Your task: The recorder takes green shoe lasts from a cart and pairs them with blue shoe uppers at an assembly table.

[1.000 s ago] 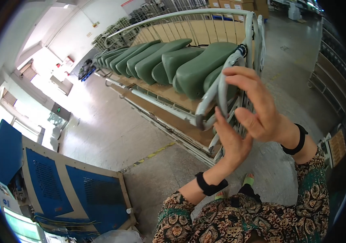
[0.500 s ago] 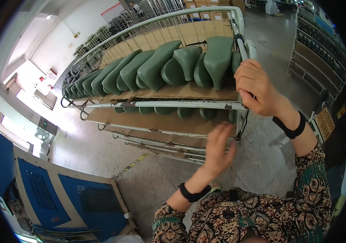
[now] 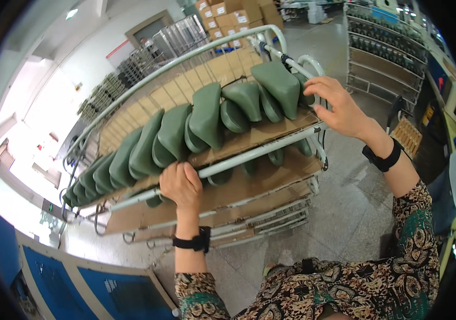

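A white metal rack cart (image 3: 270, 143) with chipped paint stands before me, its shelves covered in brown board. Along its top shelf leans a row of several smooth green moulded pieces (image 3: 205, 114), shaped like bicycle saddles. More green pieces show partly on the shelf below. My left hand (image 3: 181, 184) is closed around the front rail of the top shelf, near the middle of the row. At the cart's right end, my right hand (image 3: 340, 106) has its fingers apart beside the end frame and the last green piece, holding nothing that I can see.
A blue and cream machine cabinet (image 3: 116, 285) stands at the lower left. Another shelf rack (image 3: 382, 58) with dark items is at the upper right, near a slatted wooden seat (image 3: 406, 136). Stacked cartons (image 3: 233, 21) and metal racks stand behind the cart.
My left hand has moved left from beside the cart and taken hold of the front rail. My right hand has let go of the end frame. The cart now appears turned and shifted left.
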